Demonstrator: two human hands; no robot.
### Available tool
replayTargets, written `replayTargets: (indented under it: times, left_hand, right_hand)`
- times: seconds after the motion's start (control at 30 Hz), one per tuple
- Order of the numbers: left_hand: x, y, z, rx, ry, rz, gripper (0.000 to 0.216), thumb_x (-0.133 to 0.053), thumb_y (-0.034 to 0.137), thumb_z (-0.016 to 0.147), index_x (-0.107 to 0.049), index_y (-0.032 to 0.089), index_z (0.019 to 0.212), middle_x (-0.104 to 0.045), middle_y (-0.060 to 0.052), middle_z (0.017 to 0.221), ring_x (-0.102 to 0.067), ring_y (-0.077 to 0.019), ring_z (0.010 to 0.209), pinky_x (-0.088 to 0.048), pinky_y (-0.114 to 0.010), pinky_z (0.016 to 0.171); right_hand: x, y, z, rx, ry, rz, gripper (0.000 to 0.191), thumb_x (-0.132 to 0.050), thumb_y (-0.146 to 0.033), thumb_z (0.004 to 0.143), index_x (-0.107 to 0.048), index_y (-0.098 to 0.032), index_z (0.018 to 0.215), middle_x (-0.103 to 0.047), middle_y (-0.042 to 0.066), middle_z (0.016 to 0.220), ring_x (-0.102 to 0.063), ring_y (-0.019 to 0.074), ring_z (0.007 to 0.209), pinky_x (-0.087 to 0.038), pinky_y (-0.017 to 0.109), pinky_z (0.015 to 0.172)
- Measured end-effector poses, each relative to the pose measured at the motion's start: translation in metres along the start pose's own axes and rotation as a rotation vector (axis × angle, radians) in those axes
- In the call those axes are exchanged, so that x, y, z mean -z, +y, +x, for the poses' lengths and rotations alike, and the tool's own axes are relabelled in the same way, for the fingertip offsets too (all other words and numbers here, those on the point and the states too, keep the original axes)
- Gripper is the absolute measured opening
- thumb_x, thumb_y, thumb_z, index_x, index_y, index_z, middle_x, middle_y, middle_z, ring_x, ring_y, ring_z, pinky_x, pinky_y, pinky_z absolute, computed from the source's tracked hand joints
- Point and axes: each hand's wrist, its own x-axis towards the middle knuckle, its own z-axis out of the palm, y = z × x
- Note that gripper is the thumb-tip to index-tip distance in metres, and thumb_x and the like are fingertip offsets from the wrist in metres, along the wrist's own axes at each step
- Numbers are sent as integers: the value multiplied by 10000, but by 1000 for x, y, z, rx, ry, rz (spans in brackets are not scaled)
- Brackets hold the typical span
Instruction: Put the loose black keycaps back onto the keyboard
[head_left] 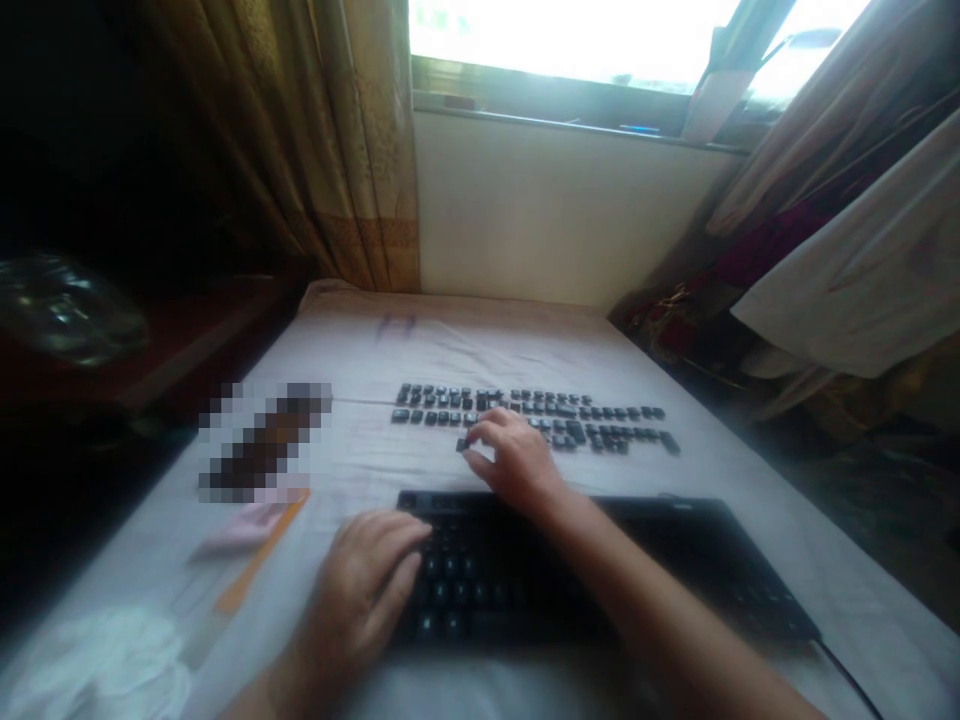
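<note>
A black keyboard (637, 570) lies in front of me, with keycaps fitted on its left part and the rest of its bed dark. My left hand (367, 580) rests at the keyboard's left end, fingers stretched out and holding nothing. Beyond the keyboard, my right hand (517, 455) pinches a small black keycap (463, 445) between thumb and forefinger. Loose keycaps (427, 418) are spread in rows past my right hand, which hides some of them.
A white sheet (352, 350) covers the surface. To the left are a pink cloth (244, 530), an orange strip (262, 552), a crumpled white cloth (105, 665) and a blurred-out item (262, 445). A cable (851, 680) leaves the keyboard's right corner. Curtains (360, 150) hang behind.
</note>
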Motion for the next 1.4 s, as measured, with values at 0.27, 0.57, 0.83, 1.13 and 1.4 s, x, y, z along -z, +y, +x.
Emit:
replayTargets:
  times: [0.27,0.57,0.83,1.13,1.4]
  left_hand:
    - [-2,10,-2,-124,-73,-2,247,-505,161,935,-648,218,1129,-684,-54,1062,-619,-206,1031,-463,-392,984]
    - [-7,18,-6,-199,-84,48,221,-522,207,942,-673,213,1103,-685,-66,1076,-595,-233,1080,-410,-443,1057]
    - [-5,23,-3,-210,-133,61,251,-516,246,946,-678,243,1136,-686,-57,1077,-594,-231,1087,-409,-444,1057]
    - [-8,25,-4,-194,-184,79,300,-513,311,956,-660,249,1209,-667,-67,1142,-566,-245,1138,-361,-451,1095]
    - [-15,35,0,-220,-168,63,295,-505,360,975,-670,233,1184,-674,-59,1110,-566,-224,1124,-308,-410,1115]
  right_hand:
    - [17,9,-94,-25,-157,534,85,-683,-122,785,-673,-193,829,-678,35,923,-646,172,851,-504,292,790]
    - [7,-2,-102,-23,-175,446,92,-689,-138,794,-693,-186,873,-688,63,981,-646,208,918,-508,333,831]
    - [14,-8,-97,-15,-229,378,91,-685,-146,799,-705,-186,878,-695,62,983,-643,197,919,-503,307,833]
    - [23,-16,-90,-13,-321,268,92,-664,-152,796,-720,-190,859,-696,59,957,-638,195,901,-478,285,810]
    - [24,-16,-91,-21,-330,236,105,-663,-140,798,-713,-182,880,-690,56,958,-629,196,909,-469,285,808]
